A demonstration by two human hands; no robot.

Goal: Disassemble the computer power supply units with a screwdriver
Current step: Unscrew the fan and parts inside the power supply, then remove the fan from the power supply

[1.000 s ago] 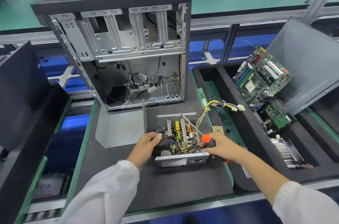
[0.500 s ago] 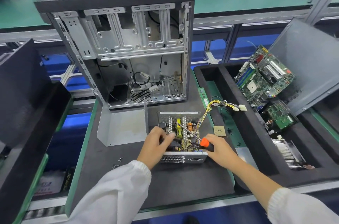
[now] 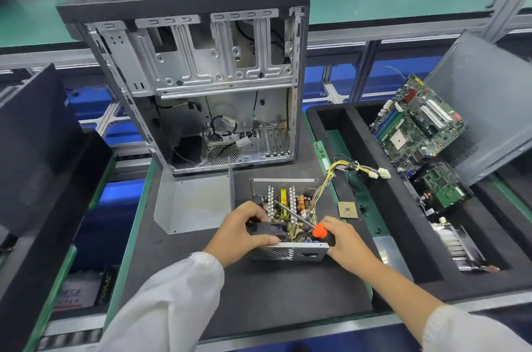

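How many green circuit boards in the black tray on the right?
2: the large motherboard leaning at the tray's far end, and a smaller board just below it. Others may be hidden underneath.

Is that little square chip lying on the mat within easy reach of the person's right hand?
Probably yes: the chip lies in the open just beyond the right hand, though that hand grips the screwdriver.

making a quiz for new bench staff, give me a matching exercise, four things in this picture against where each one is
Things:
1. screwdriver
2. motherboard
3. loose CPU chip
4. empty computer case

Places:
A. upright behind the power supply
B. flat on the mat right of the power supply
C. in the right hand
D. leaning in the black tray

Pairs: 1-C, 2-D, 3-B, 4-A
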